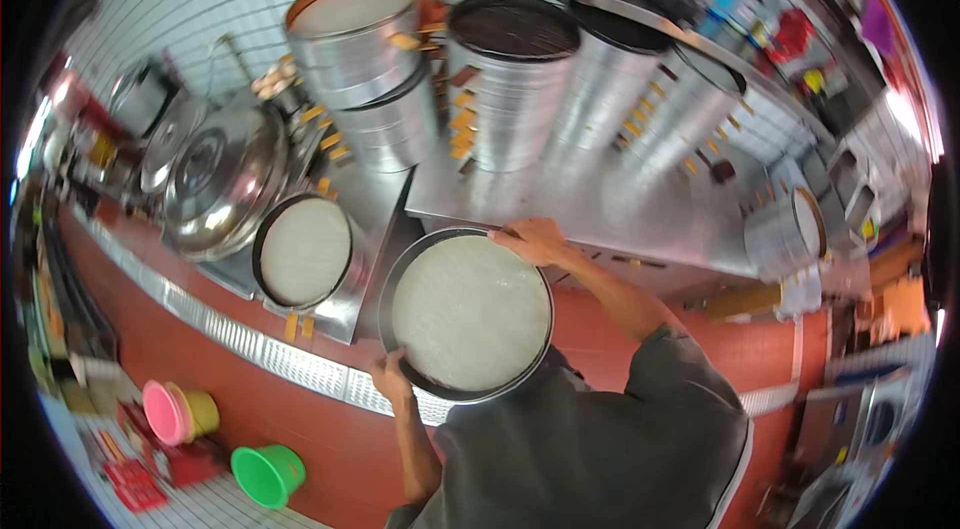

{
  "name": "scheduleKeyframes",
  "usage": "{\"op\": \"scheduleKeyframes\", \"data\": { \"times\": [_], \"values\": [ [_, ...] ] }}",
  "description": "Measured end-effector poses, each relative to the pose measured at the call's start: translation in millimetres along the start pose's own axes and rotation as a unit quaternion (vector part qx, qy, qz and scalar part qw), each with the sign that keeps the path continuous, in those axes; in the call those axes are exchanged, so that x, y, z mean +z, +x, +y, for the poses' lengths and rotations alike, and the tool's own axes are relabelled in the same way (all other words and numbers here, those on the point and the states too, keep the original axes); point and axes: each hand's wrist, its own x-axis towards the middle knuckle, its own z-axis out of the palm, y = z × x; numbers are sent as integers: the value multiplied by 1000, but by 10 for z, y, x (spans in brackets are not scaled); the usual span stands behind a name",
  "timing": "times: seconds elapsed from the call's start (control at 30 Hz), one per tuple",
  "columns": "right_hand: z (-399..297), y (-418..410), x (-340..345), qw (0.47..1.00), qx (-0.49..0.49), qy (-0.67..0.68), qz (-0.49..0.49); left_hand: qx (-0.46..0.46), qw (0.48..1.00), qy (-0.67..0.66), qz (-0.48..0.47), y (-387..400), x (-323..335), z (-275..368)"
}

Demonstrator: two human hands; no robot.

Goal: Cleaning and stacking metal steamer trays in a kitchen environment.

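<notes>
Both of my hands grip a round metal pan (550, 319) with a dark inner wall, held in front of my body. A smooth whitish layer (472, 313) covers its bottom; I cannot tell what it is. My left hand (393, 379) holds the near-left rim, thumb over the edge. At the far-right rim is my right hand (531, 241), its fingers over the edge. Left of the held pan, a similar round pan (259, 259) with a whitish layer stands on a metal counter (371, 266). The held pan's underside is hidden.
Tall stacks of round pans (517, 108) with yellow-brown tabs line the steel worktop (675, 206). Another pan stack (780, 240) stands at its right end. Large metal lids (225, 176) lean at left. A metal floor grating (300, 364), a green bucket (268, 475) and a pink bucket (165, 413) are below.
</notes>
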Motion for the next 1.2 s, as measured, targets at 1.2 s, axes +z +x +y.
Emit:
{"op": "scheduleKeyframes", "data": {
  "times": [1.2],
  "values": [
    [3837,-4803,127,779,500,255,280,215,700,226,-643,-3357,4273,29]
  ]
}}
